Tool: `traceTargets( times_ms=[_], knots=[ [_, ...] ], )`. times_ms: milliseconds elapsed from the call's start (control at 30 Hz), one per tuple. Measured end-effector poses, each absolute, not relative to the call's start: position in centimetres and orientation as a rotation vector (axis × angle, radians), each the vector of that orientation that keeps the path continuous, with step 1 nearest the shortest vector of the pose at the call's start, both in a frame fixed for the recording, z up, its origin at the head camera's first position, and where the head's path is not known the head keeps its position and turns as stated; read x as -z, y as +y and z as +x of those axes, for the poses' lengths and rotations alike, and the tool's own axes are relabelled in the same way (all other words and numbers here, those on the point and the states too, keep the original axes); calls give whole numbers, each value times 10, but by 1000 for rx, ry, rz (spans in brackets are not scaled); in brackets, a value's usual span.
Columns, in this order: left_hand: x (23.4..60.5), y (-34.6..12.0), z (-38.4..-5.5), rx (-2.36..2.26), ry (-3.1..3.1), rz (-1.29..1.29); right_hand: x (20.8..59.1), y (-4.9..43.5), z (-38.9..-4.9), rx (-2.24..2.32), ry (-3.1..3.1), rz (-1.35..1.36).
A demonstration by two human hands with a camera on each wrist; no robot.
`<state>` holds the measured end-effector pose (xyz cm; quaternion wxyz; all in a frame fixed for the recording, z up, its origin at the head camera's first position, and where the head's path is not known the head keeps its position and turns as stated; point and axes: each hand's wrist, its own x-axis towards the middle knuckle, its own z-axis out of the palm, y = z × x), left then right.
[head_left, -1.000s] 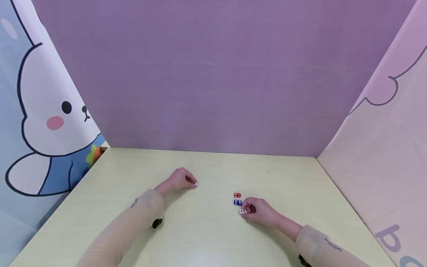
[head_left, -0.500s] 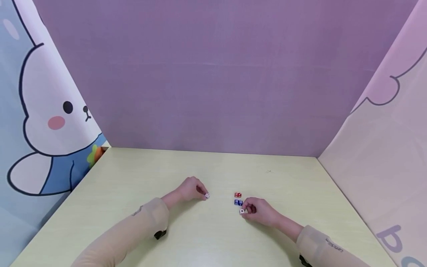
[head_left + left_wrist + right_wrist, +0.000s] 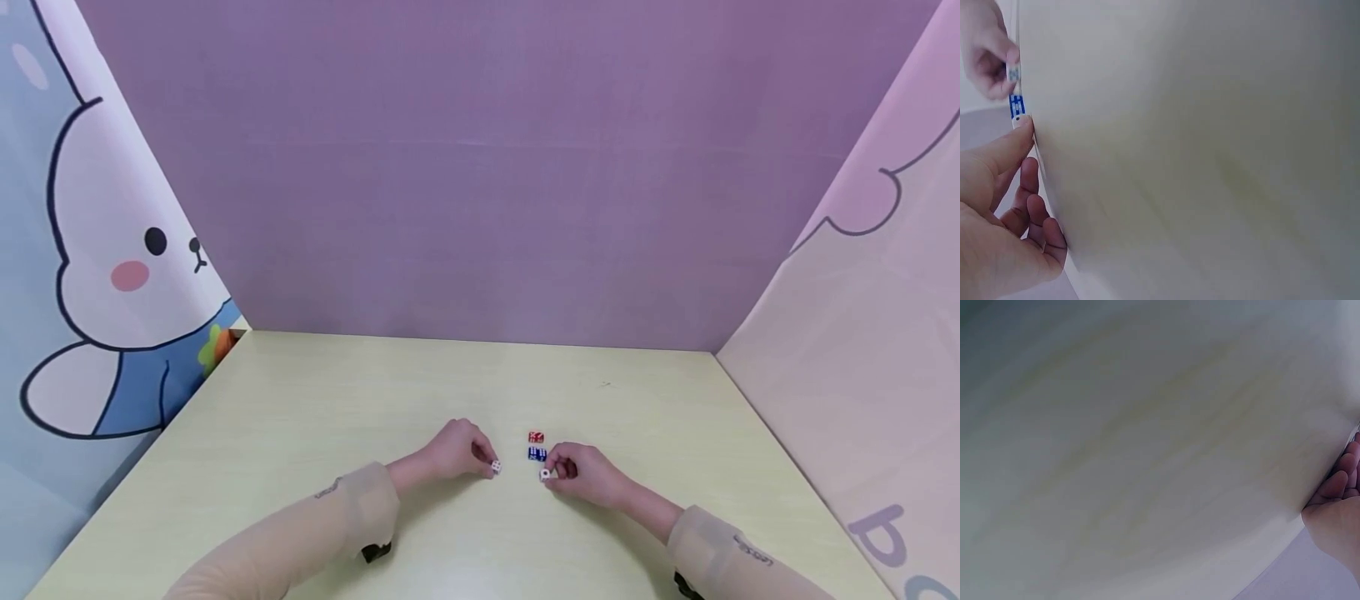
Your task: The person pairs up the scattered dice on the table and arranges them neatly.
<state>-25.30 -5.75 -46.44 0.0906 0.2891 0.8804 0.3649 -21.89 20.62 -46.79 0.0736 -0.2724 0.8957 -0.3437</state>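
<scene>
Between thumb and finger my left hand [image 3: 457,450] pinches a white die [image 3: 496,467], a short way left of the other dice in the head view. My right hand [image 3: 588,475] pinches a second white die [image 3: 544,475] at the near end of a short column. Just beyond that die sit blue dice [image 3: 537,454] side by side, and beyond them red dice [image 3: 536,437]. The left wrist view shows my left hand [image 3: 1010,200] close up, with blue dice [image 3: 1017,105] past its fingertips. In the right wrist view only part of my right hand [image 3: 1338,500] shows at the edge.
A pale wooden table [image 3: 360,375] lies under both hands. Behind it stands a purple panel [image 3: 480,167]. A rabbit-printed sheet [image 3: 112,250] flanks the left side and a pale printed sheet [image 3: 862,350] the right.
My left hand has moved right and nearer, carrying its white die toward the column of dice. My right hand has stayed in place, pinching its white die.
</scene>
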Motion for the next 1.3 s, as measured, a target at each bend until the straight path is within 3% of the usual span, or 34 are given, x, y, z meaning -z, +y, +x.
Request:
traceTargets(
  times_ms=[500, 1300],
  knots=[
    [455, -8, -230, -1114, 2671, 797, 469, 207, -218, 1057, 2680, -827],
    [451, -6, -232, -1139, 2658, 746, 462, 214, -219, 1091, 2625, -802]
  ],
)
